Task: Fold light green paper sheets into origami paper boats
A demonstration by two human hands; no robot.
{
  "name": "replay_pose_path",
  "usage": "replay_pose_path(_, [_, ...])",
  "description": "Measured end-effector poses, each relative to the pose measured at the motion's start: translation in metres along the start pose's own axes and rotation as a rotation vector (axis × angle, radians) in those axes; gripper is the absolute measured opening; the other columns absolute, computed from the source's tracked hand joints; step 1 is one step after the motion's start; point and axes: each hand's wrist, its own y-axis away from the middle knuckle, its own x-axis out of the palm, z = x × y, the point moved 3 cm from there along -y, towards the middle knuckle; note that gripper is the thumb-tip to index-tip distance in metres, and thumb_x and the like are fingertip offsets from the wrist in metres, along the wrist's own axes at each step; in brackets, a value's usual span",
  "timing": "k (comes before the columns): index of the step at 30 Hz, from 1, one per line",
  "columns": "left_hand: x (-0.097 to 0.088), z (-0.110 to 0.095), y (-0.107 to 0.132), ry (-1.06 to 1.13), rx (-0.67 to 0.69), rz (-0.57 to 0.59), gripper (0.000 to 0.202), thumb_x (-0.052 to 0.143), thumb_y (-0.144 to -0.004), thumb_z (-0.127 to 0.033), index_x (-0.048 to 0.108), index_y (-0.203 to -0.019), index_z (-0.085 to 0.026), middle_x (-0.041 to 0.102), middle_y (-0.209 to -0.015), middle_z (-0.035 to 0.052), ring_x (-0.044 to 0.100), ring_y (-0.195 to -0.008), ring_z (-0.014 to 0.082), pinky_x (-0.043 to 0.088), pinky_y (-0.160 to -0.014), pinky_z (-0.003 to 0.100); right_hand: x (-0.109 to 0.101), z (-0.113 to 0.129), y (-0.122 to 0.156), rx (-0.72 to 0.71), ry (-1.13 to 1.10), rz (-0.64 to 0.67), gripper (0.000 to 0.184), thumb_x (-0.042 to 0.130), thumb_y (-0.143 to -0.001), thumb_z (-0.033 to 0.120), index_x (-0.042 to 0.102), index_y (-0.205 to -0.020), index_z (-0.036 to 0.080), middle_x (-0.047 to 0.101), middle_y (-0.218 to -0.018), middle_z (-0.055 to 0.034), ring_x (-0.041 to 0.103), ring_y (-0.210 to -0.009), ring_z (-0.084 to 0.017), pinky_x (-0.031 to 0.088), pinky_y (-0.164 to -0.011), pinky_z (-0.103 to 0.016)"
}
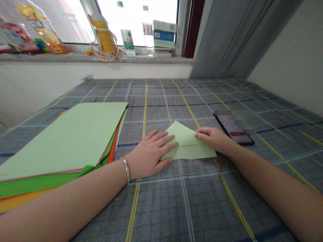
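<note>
The left hand (151, 153) lies flat with its fingers spread, palm down and open, its fingertips on the left part of the folded pale green paper (191, 148). The paper lies on the plaid cloth (156, 101) between both hands, its point aimed far and a straight flap crease across it. The right hand (212, 139) sits at the paper's right side with its fingers (200, 135) curved over the upper layer. The thumb is out of sight, so it is not possible to confirm whether that hand is pinching the paper. A metal bangle (127, 170) circles the left wrist.

A stack of coloured paper (63, 141) lies to the left, with a pale green sheet on top and green, orange and pink edges showing beneath. A phone (236, 129) lies just beside the right hand, its screen partly masked. On the far stone windowsill (101, 57) stand clear bottles (148, 30), a yellow bottle (103, 35) and stacked boxes (164, 35). A grey curtain (234, 37) hangs far right.
</note>
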Motion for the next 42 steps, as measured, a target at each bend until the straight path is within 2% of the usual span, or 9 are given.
replay_pose_path(4, [-0.002, -0.001, 0.0, 0.002, -0.005, -0.005, 0.042, 0.044, -0.093, -0.035, 0.048, -0.134, -0.026, 0.045, -0.143, 0.0058, 0.038, -0.133, 0.0256, 0.022, -0.112, 0.055, 0.0, -0.004, 0.0, 0.11, -0.188, -0.036, 0.026, 0.054, -0.079, 0.046, 0.06, -0.077, 0.02, 0.059, -0.064, 0.0015, 0.053, -0.057, -0.014, 0.039, -0.05, -0.025])
replay_pose_path(13, [-0.003, -0.003, -0.001, 0.016, -0.004, -0.03, 0.043, 0.041, -0.094, -0.031, 0.045, -0.136, -0.024, 0.043, -0.144, 0.0041, 0.037, -0.133, 0.0235, 0.02, -0.115, 0.05, -0.005, -0.003, 0.003, 0.278, -0.564, -0.333, 0.018, 0.052, -0.075, 0.04, 0.049, -0.075, 0.023, 0.047, -0.06, 0.0051, 0.044, -0.051, -0.013, 0.035, -0.047, -0.024])
replay_pose_path(19, [-0.004, -0.003, -0.001, 0.039, 0.008, -0.031, 0.045, 0.041, -0.094, -0.031, 0.04, -0.139, -0.024, 0.043, -0.144, 0.0039, 0.039, -0.131, 0.0223, 0.02, -0.115, 0.05, 0.009, 0.017, 0.015, 0.245, -0.793, -0.051, 0.012, 0.052, -0.072, 0.03, 0.053, -0.079, 0.021, 0.057, -0.062, 0.0017, 0.052, -0.052, -0.015, 0.041, -0.049, -0.026])
replay_pose_path(23, [-0.004, -0.003, -0.001, 0.052, 0.024, -0.026, 0.047, 0.045, -0.093, -0.034, 0.04, -0.138, -0.024, 0.044, -0.143, 0.0044, 0.041, -0.128, 0.0234, 0.025, -0.112, 0.05, 0.019, 0.026, 0.022, 0.255, -0.878, 0.091, 0.034, 0.052, -0.071, 0.028, 0.058, -0.103, 0.016, 0.071, -0.085, -0.0083, 0.064, -0.068, -0.021, 0.048, -0.059, -0.032])
replay_pose_path(27, [-0.001, -0.002, -0.002, 0.078, 0.046, -0.017, 0.053, 0.047, -0.091, -0.037, 0.035, -0.14, -0.022, 0.046, -0.141, 0.007, 0.044, -0.126, 0.0244, 0.026, -0.111, 0.051, 0.023, 0.027, 0.024, 0.305, -0.876, 0.169, 0.034, 0.06, -0.07, 0.028, 0.061, -0.102, 0.015, 0.071, -0.087, -0.0083, 0.064, -0.069, -0.018, 0.048, -0.06, -0.028])
replay_pose_path(31, [0.001, -0.001, -0.001, 0.098, 0.051, -0.02, 0.054, 0.045, -0.092, -0.043, 0.035, -0.139, -0.018, 0.048, -0.139, 0.01, 0.045, -0.126, 0.0258, 0.025, -0.112, 0.051, 0.025, 0.027, 0.026, 0.271, -0.867, 0.264, 0.03, 0.065, -0.071, 0.033, 0.063, -0.095, 0.016, 0.066, -0.07, -0.0034, 0.057, -0.056, -0.014, 0.043, -0.05, -0.025])
replay_pose_path(36, [0.001, -0.001, -0.001, 0.139, 0.104, -0.044, 0.065, 0.045, -0.087, -0.059, 0.039, -0.134, -0.015, 0.051, -0.134, 0.0144, 0.047, -0.124, 0.0297, 0.025, -0.111, 0.054, 0.032, 0.03, 0.029, 0.161, -0.72, 0.382, 0.029, 0.065, -0.076, 0.041, 0.061, -0.091, 0.017, 0.043, -0.045, 0.0078, 0.031, -0.037, -0.006, 0.023, -0.038, -0.022])
replay_pose_path(39, [0.0, -0.002, 0.0, 0.199, 0.126, -0.08, 0.077, 0.046, -0.079, -0.072, 0.042, -0.129, -0.014, 0.056, -0.126, 0.0158, 0.052, -0.118, 0.0311, 0.025, -0.111, 0.055, 0.034, 0.035, 0.031, 0.117, -0.641, 0.392, 0.03, 0.063, -0.078, 0.043, 0.059, -0.091, 0.016, 0.04, -0.044, 0.0095, 0.029, -0.038, -0.005, 0.02, -0.039, -0.021])
replay_pose_path(42, [-0.003, -0.002, 0.001, 0.253, 0.082, -0.146, 0.068, 0.047, -0.079, -0.071, 0.046, -0.119, -0.016, 0.06, -0.116, 0.013, 0.057, -0.11, 0.0283, 0.028, -0.11, 0.054, 0.034, 0.038, 0.031, 0.121, -0.643, 0.355, 0.032, 0.062, -0.077, 0.046, 0.056, -0.088, 0.016, 0.042, -0.044, 0.0097, 0.032, -0.038, -0.005, 0.023, -0.039, -0.021])
